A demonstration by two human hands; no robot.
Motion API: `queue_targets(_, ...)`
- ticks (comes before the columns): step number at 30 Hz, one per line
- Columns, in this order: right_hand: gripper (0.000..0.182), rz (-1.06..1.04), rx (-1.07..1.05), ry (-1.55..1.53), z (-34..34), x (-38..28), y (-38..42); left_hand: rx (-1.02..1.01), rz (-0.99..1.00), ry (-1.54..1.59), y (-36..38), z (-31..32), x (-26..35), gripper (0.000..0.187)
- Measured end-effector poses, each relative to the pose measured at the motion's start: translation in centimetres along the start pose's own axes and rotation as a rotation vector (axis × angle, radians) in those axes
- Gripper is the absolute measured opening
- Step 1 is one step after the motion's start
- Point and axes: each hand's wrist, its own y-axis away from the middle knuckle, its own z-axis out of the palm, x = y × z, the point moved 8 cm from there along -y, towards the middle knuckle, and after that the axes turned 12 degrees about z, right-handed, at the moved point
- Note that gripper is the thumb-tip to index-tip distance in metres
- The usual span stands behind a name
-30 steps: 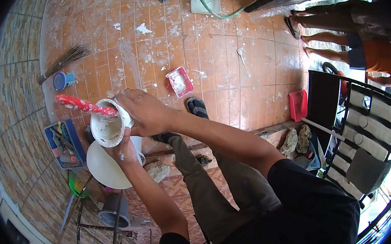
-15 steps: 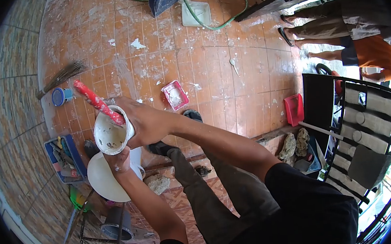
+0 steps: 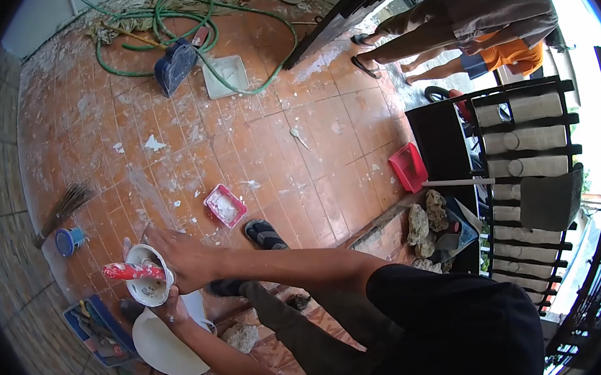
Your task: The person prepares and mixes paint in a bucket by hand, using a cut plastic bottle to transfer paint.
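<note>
Jointly grasped: white cup (image 3: 150, 292), mouth toward the viewer, between the right hand (image 3: 186, 257) at its side and the left hand (image 3: 174, 309) below. Red handle (image 3: 128, 272) crosses the rim, its long axis pointing leftward, inner end nearer the right hand, outer end ungripped.

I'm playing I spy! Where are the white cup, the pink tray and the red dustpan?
White cup (image 3: 146, 292): head view, on its inside wall.
Pink tray (image 3: 217, 216): head view, on its rim.
Red dustpan (image 3: 407, 169): head view, on its pan.
</note>
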Motion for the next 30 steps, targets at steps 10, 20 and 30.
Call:
queue_targets(10,0.058,-0.042,0.087,0.157,-1.8,0.9,-0.2,-0.049,-0.006,-0.159,-1.7,5.5,1.8,0.093)
queue_targets(20,0.047,0.154,-0.251,-0.347,-5.2,0.0,-1.0,0.007,-0.013,0.033,-1.7,4.7,1.3,0.098)
queue_targets(30,0.035,0.117,-0.066,-0.270,-6.9,-1.5,-1.5,0.075,0.106,-0.139,-2.8,4.9,1.5,0.099)
